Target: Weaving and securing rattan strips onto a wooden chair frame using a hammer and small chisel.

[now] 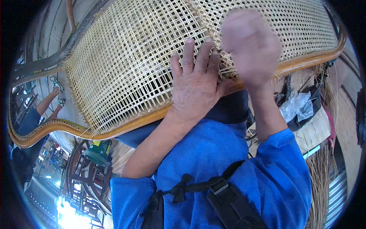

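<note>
Across my lap lies a curved brown wooden frame (146,121) with woven cane. Its left panel (114,57) has an open square weave, while the right panel (301,28) is finished in a tighter pattern with small holes. My left hand (196,86) rests flat on the square weave by the near rail, fingers stretched out and holding nothing. Just right of it, my right hand (251,49) is raised over the line between the two panels. Motion smears it, so its fingers and anything in them cannot be made out.
To the right are a clear plastic bag (297,107) and a bundle of long cane strands (319,179). A dark green container (98,153) and dark wooden furniture (85,177) stand at lower left. Another person's leg (47,100) shows at far left.
</note>
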Available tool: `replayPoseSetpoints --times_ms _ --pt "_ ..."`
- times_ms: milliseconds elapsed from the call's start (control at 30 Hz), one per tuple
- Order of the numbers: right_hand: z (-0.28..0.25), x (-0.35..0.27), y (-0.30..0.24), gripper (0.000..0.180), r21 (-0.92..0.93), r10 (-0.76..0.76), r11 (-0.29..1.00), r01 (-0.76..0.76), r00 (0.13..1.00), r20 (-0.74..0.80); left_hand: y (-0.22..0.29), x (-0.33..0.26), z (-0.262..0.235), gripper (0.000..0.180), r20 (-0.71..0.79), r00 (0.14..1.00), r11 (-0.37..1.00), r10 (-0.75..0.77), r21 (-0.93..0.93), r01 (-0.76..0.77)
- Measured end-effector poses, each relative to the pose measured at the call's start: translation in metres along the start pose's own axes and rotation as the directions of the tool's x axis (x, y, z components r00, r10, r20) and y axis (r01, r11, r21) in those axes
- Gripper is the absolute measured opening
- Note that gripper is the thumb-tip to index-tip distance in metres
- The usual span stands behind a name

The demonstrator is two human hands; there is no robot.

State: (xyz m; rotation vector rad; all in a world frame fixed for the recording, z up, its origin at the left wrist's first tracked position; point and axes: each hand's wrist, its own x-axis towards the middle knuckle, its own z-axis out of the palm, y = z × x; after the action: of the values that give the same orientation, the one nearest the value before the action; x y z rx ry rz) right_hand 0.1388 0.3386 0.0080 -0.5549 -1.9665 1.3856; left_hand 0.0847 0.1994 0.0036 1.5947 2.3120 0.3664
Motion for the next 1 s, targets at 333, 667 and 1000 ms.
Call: replayPoseSetpoints --times_ms 333,667,1000 --pt "0.017 0.005 -0.01 0.03 0.121 0.222 0.962 -0.244 0.96 0.173 0.004 -0.006 0.008 0.056 -0.108 0.993 0.999 0.038 0.026 -0.036" --pt "-0.014 -0.003 -0.048 0.034 -0.026 0.183 0.983 -0.182 0.982 0.054 0.0 -0.005 0.011 0.052 -0.246 0.958 0.981 0.147 0.162 -0.109" --pt "-0.108 -0.209 -0.017 0.04 -0.461 0.736 0.428 -0.777 0.596 -0.322 0.0 -0.006 0.009 0.051 -0.181 0.97 0.973 0.161 0.196 -0.125"
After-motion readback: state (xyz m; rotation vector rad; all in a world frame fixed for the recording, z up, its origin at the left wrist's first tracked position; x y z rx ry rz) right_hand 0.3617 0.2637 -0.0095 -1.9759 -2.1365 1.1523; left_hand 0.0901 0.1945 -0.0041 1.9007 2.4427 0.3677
